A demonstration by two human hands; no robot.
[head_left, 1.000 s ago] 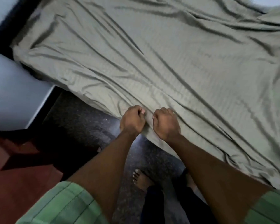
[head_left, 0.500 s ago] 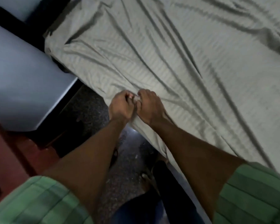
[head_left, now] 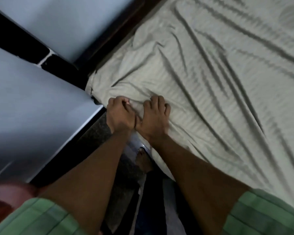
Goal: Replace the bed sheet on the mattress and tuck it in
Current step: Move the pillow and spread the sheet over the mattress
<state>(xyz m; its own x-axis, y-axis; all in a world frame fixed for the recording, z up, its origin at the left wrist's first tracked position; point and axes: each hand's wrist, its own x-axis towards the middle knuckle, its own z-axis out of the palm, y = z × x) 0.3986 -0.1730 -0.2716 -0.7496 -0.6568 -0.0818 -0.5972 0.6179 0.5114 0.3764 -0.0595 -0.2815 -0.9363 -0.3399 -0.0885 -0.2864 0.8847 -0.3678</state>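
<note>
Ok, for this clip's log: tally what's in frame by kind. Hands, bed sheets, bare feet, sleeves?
Hands: 2, left hand and right hand, both gripping the sheet
Bed sheet: 1, grey-green, wrinkled
Bare foot: 1
Green sleeves: 2, left sleeve, right sleeve
Total: 6

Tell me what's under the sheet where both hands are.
Only the sheet shows. The left hand and right hand bunch it near the bed's edge; the mattress beneath is entirely covered, so the tuck can't be judged.
</note>
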